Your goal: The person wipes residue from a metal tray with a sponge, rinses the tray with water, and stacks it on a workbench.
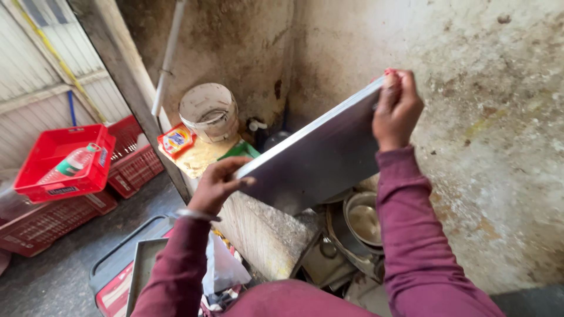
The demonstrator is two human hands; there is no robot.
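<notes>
The left hand (218,183) grips the tray's (317,161) low corner, fingers curled under; the right hand (398,108) pinches the top corner. The tray is tilted above the pots (361,220). It looks stiff, smooth, probably slippery; edges hold best.

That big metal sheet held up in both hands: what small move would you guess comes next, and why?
Probably lowering it a little. The flat metal tray is held tilted in the air, the left hand at its lower corner, the right hand at its upper corner. Steel bowls and a stone ledge lie just beneath.
</notes>
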